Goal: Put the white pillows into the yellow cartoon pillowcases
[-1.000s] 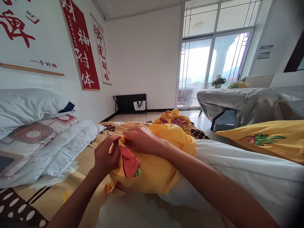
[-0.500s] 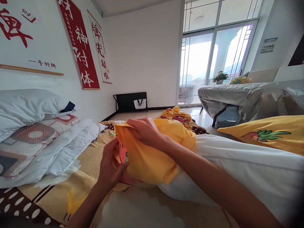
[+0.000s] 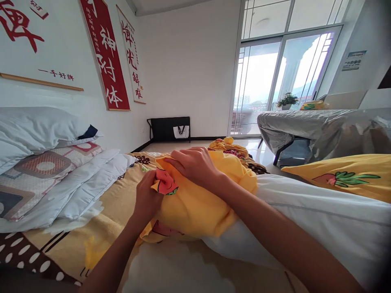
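A yellow pillowcase (image 3: 195, 211) with a pink and green print is bunched around the end of a white pillow (image 3: 293, 215) on the bed. My left hand (image 3: 148, 199) is closed on the case's left edge, where a printed pink patch folds outward; some of its fingertips are hidden by the cloth. Just above and to the right, my right hand (image 3: 195, 165) pinches the upper edge of the same case between thumb and fingers. The pillow's far end, inside the case, is hidden.
A patterned bedsheet (image 3: 116, 207) lies beneath. White pillows (image 3: 45, 130) and folded bedding are stacked at left. At right rests a yellow pillow (image 3: 342, 175) with a carrot print. Crumpled yellow fabric (image 3: 235, 148) lies beyond, near a plastic-covered table (image 3: 293, 118).
My left hand has risen a little and now grips the case's edge, turning the pink print outward. My right hand stays on the upper edge, and the view has shifted slightly.
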Demonstrator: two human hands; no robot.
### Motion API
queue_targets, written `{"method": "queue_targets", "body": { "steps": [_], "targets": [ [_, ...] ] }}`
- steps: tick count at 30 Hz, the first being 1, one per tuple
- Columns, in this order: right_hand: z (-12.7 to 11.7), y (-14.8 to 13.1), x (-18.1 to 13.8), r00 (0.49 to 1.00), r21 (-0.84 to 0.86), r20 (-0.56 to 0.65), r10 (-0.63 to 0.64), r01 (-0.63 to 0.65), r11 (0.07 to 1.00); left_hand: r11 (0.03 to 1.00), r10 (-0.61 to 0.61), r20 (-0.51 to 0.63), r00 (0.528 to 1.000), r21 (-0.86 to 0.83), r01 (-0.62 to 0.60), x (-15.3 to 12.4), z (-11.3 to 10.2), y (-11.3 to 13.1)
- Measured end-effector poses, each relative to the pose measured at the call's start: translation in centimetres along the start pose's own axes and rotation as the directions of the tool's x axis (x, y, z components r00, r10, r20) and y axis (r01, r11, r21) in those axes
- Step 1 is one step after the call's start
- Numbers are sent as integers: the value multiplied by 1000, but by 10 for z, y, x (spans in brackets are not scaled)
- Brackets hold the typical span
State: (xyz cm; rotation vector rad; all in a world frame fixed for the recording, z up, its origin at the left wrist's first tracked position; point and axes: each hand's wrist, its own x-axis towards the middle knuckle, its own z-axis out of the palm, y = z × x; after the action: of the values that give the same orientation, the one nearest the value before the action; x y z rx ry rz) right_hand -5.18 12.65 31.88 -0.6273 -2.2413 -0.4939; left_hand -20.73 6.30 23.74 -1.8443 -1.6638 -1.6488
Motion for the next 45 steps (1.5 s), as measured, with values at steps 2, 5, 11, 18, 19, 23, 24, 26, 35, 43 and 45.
{"method": "queue_targets", "body": {
  "steps": [2, 5, 11, 18, 19, 23, 24, 26, 35, 43, 45],
  "targets": [
    [-4, -2, -2, 1000, 48, 1, 15, -15, 999, 999, 32, 37, 999, 6, -33, 0, 0, -2],
    [-13, -16, -15, 999, 97, 0, 33, -33, 995, 998, 64, 8, 998, -13, -64, -3, 0, 0],
    [-6, -34, -45, 992, -70, -106, 62, -70, 995, 969, 15, -51, 999, -247, -27, -2, -6, 10],
    [23, 35, -35, 997, 124, -68, -45, 53, 991, 958, 54, -39, 998, -281, -63, 9, -15, 24],
    [23, 41, -34, 996, 157, -73, -51, 62, 986, 962, 31, -36, 999, -271, -40, 11, -14, 24],
    [15, 42, -29, 998, 173, 2, -65, 64, 983, 966, 25, 43, 999, -258, -13, 15, -8, 21],
    [13, 37, -27, 997, 149, 18, -72, 68, 986, 965, 60, 65, 996, -259, -41, 15, -7, 21],
    [12, 25, -25, 995, 130, 33, -90, 85, 988, 957, 156, 80, 985, -259, -131, 13, -9, 20],
    [27, 8, -28, 998, 501, -66, -14, 45, 864, 868, 201, 154, 968, -485, -103, -1, -50, 2],
    [29, 4, -30, 989, 453, -120, -90, 135, 882, 969, 181, 113, 977, 147, -197, -5, -23, 8],
    [25, 6, -32, 982, 401, -119, -146, 182, 898, 980, 149, 70, 986, 119, -156, -7, -20, 8]
  ]
}}
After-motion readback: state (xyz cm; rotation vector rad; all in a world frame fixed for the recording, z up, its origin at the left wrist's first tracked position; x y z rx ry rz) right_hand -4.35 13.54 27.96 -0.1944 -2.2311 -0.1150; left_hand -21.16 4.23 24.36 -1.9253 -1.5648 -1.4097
